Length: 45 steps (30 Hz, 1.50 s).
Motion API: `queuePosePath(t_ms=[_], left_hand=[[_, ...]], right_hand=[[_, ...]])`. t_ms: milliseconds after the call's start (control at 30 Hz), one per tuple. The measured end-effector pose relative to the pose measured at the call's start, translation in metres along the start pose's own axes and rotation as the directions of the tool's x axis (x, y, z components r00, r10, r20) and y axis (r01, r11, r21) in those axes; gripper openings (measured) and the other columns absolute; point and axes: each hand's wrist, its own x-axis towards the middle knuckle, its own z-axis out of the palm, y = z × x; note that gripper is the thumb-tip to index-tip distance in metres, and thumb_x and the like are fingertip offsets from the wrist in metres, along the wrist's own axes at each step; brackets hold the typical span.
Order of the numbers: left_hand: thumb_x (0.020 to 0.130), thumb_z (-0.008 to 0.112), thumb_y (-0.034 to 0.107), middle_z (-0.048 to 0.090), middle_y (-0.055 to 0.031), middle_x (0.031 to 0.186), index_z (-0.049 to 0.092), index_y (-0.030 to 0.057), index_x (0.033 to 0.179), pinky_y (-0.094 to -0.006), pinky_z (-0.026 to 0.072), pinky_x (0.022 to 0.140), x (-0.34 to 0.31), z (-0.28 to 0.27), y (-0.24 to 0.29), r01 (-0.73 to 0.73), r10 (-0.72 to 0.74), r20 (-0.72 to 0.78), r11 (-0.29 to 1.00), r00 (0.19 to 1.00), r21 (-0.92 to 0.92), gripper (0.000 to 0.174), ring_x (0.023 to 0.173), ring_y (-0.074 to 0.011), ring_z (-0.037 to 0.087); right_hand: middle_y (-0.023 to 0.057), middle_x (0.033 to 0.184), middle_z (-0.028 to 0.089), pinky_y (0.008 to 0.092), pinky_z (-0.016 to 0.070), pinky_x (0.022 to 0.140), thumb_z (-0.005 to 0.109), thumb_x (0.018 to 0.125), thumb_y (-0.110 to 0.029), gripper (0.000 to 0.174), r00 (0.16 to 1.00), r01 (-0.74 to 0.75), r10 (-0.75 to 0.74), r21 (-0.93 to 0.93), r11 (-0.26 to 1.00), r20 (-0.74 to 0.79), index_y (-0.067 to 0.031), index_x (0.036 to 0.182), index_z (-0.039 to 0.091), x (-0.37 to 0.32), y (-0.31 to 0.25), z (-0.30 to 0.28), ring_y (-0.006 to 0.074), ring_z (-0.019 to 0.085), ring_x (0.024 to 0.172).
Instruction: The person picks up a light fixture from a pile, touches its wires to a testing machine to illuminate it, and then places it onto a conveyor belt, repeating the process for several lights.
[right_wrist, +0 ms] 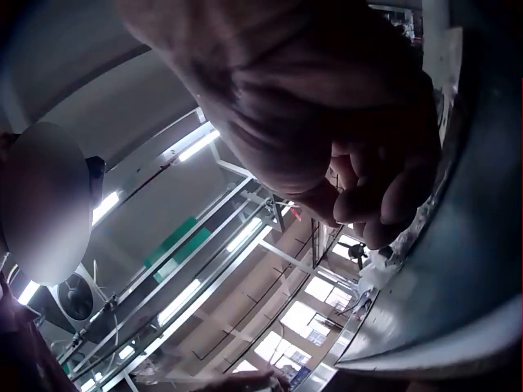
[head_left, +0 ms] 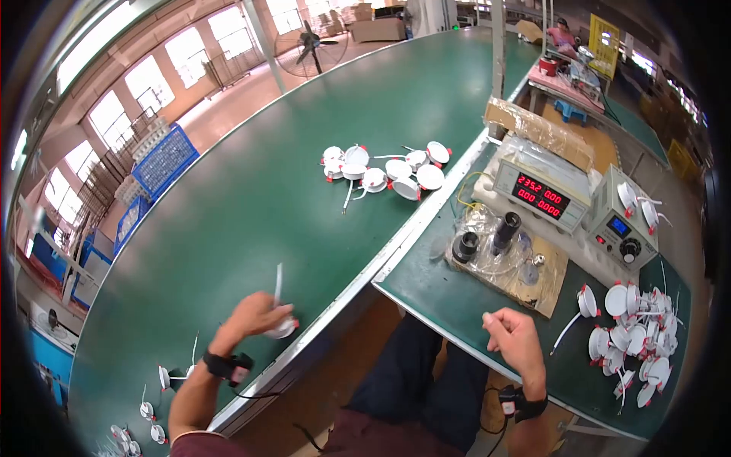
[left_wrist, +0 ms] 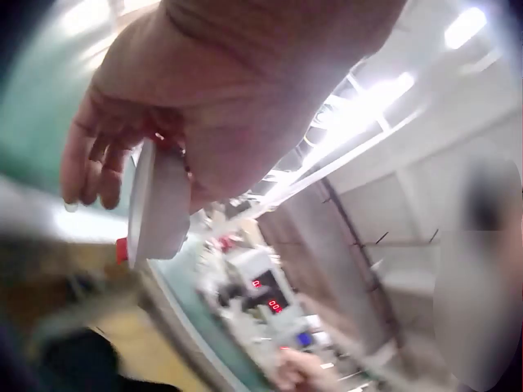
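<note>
My left hand (head_left: 255,314) is over the long green table and holds a round white downlight (head_left: 283,329) with red clips and a white cable. In the left wrist view the downlight (left_wrist: 160,204) hangs edge-on between the thumb and the fingers (left_wrist: 106,184). My right hand (head_left: 516,339) hovers at the front edge of the side bench, its fingers loosely curled and nothing visible in them. Ahead of it lies a board (head_left: 552,278) with black sockets (head_left: 505,232) under clear plastic. Right of that hand sits a single downlight (head_left: 586,302).
A pile of downlights (head_left: 636,335) covers the bench's right side. A power meter (head_left: 537,194) with red digits and a dial box (head_left: 623,228) stand behind. Another group of downlights (head_left: 373,179) lies on the long table, with several more (head_left: 156,411) at lower left.
</note>
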Motion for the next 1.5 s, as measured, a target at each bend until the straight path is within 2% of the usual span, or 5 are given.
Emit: queuePosePath(t_ms=[133,433,700,1133,1500], left_hand=[[0.091,0.066,0.049,0.068,-0.0271,0.111,0.07,-0.0025,0.111,-0.0487,0.051,0.092,0.021,-0.033,-0.058,0.046,-0.008,-0.441,0.996,0.898,0.076,0.056,0.105,-0.0435,0.064],[0.073,0.085,0.05,0.02,-0.0282,0.163,0.02,0.0047,0.159,-0.0429,0.0219,0.124,0.361,-0.067,-0.041,-0.292,0.268,-0.318,0.956,0.909,-0.029,0.116,0.153,-0.0386,0.017],[0.066,0.086,0.055,0.016,-0.0309,0.162,0.05,0.0137,0.147,-0.0537,0.0277,0.119,0.499,-0.069,0.023,-0.382,0.35,-0.412,0.924,0.841,0.004,0.098,0.145,-0.0523,0.024],[0.08,0.073,0.027,0.02,-0.034,0.159,0.042,0.0087,0.147,-0.0626,0.0361,0.111,0.399,-0.036,0.03,-0.242,0.249,-0.349,0.968,0.904,0.065,0.076,0.132,-0.0633,0.035],[0.103,0.04,0.053,0.051,-0.0283,0.141,0.061,0.014,0.134,-0.056,0.0391,0.109,0.272,-0.005,0.04,-0.406,0.436,-0.398,0.899,0.807,0.163,0.054,0.132,-0.0488,0.047]], right_hand=[[0.0004,0.061,0.059,0.0242,0.0393,0.051,0.066,0.099,-0.021,0.029,0.994,0.007,-0.012,-0.041,0.999,-0.111,0.0035,0.085,0.066,-0.002,0.015,0.01,0.0053,0.054,0.055],[0.0028,0.057,0.063,0.024,0.0436,0.049,0.07,0.094,-0.013,0.017,0.936,0.079,-0.133,-0.175,0.981,-0.326,0.0012,0.083,0.07,-0.003,0.034,0.017,0.0059,0.059,0.052],[0.0022,0.058,0.063,0.0222,0.043,0.047,0.07,0.093,-0.013,0.019,0.943,-0.018,-0.043,-0.179,0.984,-0.329,0.0021,0.081,0.071,0.003,0.023,0.018,0.0058,0.06,0.051],[0.0015,0.058,0.062,0.023,0.0408,0.049,0.07,0.095,-0.015,0.021,0.953,0.0,-0.032,-0.106,0.994,-0.3,0.0027,0.084,0.07,0.0,0.024,0.015,0.0047,0.057,0.053],[-0.0012,0.059,0.058,0.0213,0.0379,0.047,0.064,0.1,-0.019,0.026,0.949,0.154,-0.163,-0.052,0.987,-0.269,-0.0004,0.082,0.065,0.0,0.049,0.016,0.0041,0.053,0.051]])
